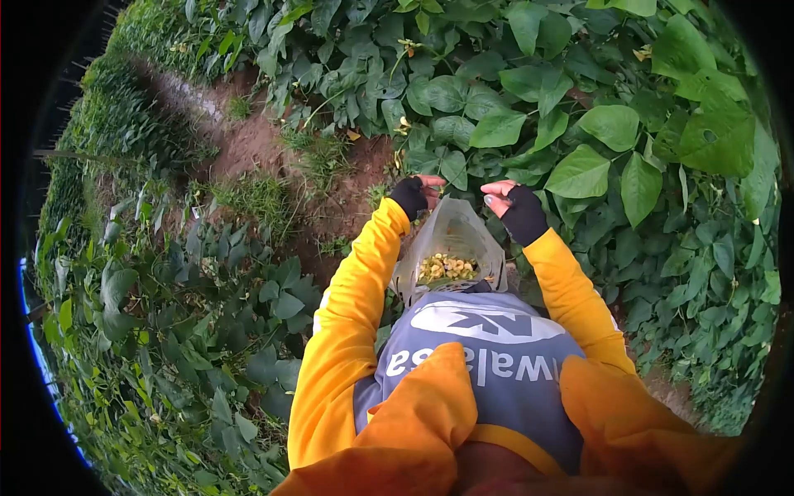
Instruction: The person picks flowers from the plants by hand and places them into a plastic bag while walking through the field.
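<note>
A translucent plastic bag (468, 226) hangs open against the front of my shirt, with a heap of pale yellow flowers (447, 268) lying at its bottom. My left hand (425, 192), in a black fingerless glove, is by the bag's upper left edge. Its fingers are bent inward beside thin green stems, and whether they touch the bag or a stem is hard to see. Across the bag's mouth, my right hand (504, 201) wears a similar glove. Its fingers are drawn together near the leaves; anything between them is too small to make out.
Dense leafy vines (595, 165) fill the front and right, with a few small yellow flowers (403, 126) among them. More green plants (207, 306) grow on my left. A bare reddish soil path (248, 149) with grass tufts runs between the rows.
</note>
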Available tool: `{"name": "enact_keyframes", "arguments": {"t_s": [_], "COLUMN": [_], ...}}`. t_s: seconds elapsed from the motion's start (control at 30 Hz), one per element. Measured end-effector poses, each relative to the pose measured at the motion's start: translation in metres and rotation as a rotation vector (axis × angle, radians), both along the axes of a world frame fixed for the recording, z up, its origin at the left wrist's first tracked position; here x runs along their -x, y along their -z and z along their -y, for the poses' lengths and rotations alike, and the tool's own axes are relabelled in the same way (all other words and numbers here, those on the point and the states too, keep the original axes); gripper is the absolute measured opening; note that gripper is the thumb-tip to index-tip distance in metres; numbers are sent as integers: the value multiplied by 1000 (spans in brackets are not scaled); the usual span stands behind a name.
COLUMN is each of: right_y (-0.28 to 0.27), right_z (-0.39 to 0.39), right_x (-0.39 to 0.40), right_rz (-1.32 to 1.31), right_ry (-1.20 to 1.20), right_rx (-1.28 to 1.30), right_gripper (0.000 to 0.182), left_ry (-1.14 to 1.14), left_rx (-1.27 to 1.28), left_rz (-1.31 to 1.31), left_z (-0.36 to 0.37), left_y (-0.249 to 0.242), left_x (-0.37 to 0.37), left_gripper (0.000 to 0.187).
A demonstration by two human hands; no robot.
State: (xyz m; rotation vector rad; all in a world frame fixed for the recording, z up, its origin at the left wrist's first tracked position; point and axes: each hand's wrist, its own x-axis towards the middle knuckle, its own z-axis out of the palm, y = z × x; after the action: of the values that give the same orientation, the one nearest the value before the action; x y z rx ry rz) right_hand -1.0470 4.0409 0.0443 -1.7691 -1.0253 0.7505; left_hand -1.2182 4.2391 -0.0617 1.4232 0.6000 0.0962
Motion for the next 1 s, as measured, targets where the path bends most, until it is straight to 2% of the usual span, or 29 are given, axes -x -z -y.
{"name": "enact_keyframes", "arguments": {"t_s": [0.07, 0.13, 0.17, 0.2, 0.27, 0.3, 0.5, 0.6, 0.67, 0.9, 1.0], "right_y": [64, 81, 84, 88, 99, 106, 111, 102, 98, 99, 105], "right_z": [-22, -40, -50, -59, -72, -75, -84, -84, -86, -79, -74], "right_x": [-6, -5, -5, -3, 1, 4, 0, -1, -2, -6, -13], "right_rz": [-207, -626, -693, -695, -922, -963, -1102, -1076, -1075, -1091, -1179], "right_ry": [41, 93, 88, 91, 148, 179, 216, 238, 256, 251, 258], "right_rx": [7, 158, 273, 278, 311, 243, 152, 155, 153, 85, 18], "right_gripper": [29, 42, 49, 49, 48, 44, 34, 31, 30, 28, 27], "left_ry": [43, 36, 32, 27, 0, -25, -81, -125, -179, -208, -256], "left_rx": [-12, 14, -2, -19, 33, -19, -114, -88, 44, 13, -151], "left_rz": [31, -46, -26, -5, 48, 53, 128, 125, 88, 78, 109], "left_z": [-1, 3, 4, 5, 6, 6, 4, 4, 4, 2, 2], "left_y": [1, -16, -17, -15, -14, -16, -23, -30, -33, -39, -59], "left_x": [-7, -15, -18, -19, -22, -24, -28, -32, -34, -34, -20], "left_gripper": [43, 39, 36, 33, 28, 27, 25, 24, 23, 18, 15]}}
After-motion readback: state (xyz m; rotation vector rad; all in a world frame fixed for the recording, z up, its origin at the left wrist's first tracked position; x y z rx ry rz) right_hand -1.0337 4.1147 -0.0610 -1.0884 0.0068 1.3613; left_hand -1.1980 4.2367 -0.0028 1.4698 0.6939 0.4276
